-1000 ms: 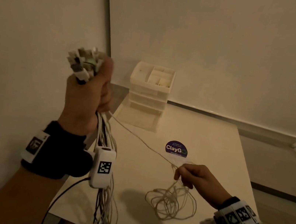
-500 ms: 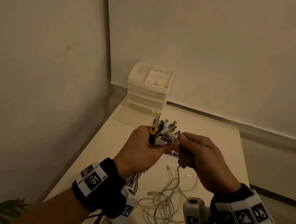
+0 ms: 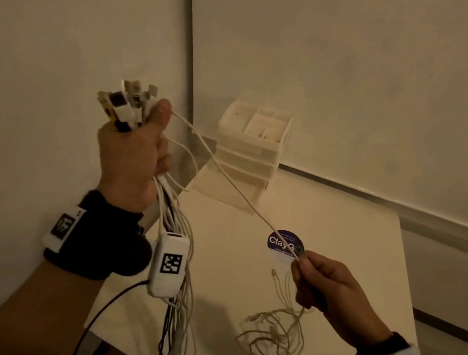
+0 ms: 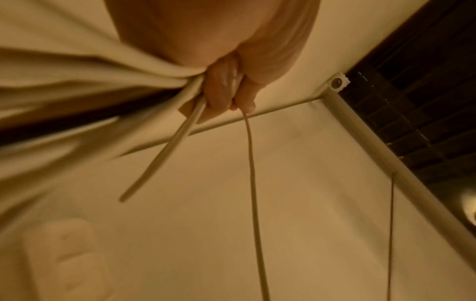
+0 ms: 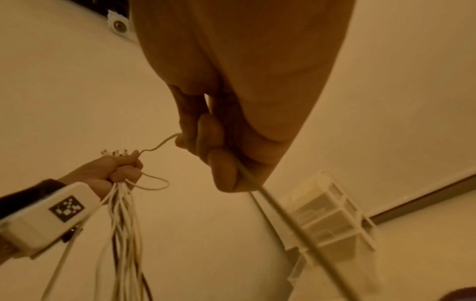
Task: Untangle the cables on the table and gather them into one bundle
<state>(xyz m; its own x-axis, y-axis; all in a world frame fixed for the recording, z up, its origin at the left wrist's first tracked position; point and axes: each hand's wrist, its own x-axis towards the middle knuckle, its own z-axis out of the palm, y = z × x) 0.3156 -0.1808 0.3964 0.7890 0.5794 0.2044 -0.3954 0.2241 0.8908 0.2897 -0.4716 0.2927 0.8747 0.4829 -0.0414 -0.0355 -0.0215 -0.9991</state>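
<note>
1. Gripping a thick bundle of mostly white cables [image 3: 181, 230], the left hand [image 3: 130, 157] is raised in a closed fist well above the pale rectangular table [image 3: 340, 231], near the wall on the left.
2. Plug ends [image 3: 124, 104] of the bundle, white, black and one yellow, stick up in a cluster above the left thumb; the cords hang below the fist, past the white tagged wrist camera [image 3: 168, 263], and drop beyond the near table edge.
3. From the right wrist view the same fist shows fingers curled tight round the hanging cords [image 5: 123, 213], with a small loop of cord standing out beside the knuckles.
4. One thin white cable [image 3: 226, 176] runs taut from the left thumb down and across to the right hand [image 3: 331, 288].
5. The right hand, low over the table, pinches that thin cable between thumb and curled fingers [image 5: 206, 130]; the cable passes through the closed grip and out below it.
6. Below the right hand, the slack of the thin cable lies in a loose tangle of loops [image 3: 271, 339] on the tabletop, with a small connector end dangling just beside the fingers.
7. A round dark purple sticker reading "ClayGo" [image 3: 283, 242] lies on the table just beyond the right hand.
8. A white plastic drawer organiser with open top compartments [image 3: 249, 149] stands at the far left corner of the table against the wall.
</note>
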